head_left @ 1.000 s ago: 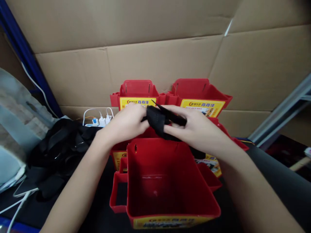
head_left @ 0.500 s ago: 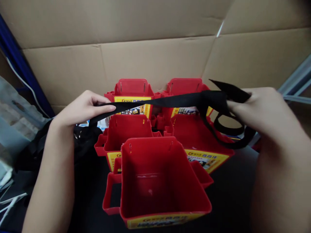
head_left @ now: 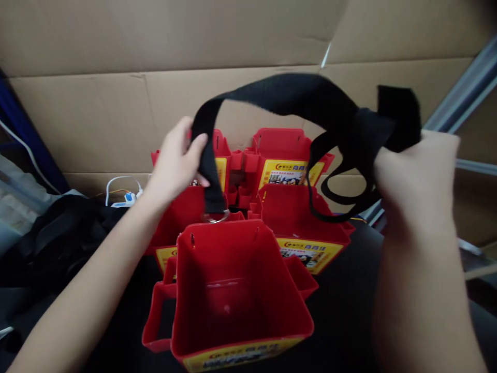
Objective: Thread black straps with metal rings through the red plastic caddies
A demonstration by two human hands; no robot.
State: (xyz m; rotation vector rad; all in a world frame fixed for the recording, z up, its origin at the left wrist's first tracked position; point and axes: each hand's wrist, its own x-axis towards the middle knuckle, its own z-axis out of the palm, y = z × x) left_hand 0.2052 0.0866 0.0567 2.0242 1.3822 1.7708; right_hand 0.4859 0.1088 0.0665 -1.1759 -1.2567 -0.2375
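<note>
My left hand (head_left: pixel 176 160) pinches one end of a black strap (head_left: pixel 287 96); a metal ring (head_left: pixel 215 217) hangs from that end just above the nearest red bin (head_left: pixel 236 290). The strap arches up and across to my right hand (head_left: pixel 415 181), which is closed on the other end, with loops of strap dangling below it. Both hands are raised above the cluster of red bins.
Several red plastic bins with yellow labels (head_left: pixel 295 171) stand on a dark table against a cardboard wall (head_left: pixel 97 119). A pile of black straps (head_left: pixel 50 243) and a white power strip (head_left: pixel 124 197) lie at the left. A metal frame (head_left: pixel 458 88) rises at the right.
The strap was bunched between both hands, then pulled out taut. Now the hands have come closer and higher, so the strap bows upward and its ringed end hangs over the near bin.
</note>
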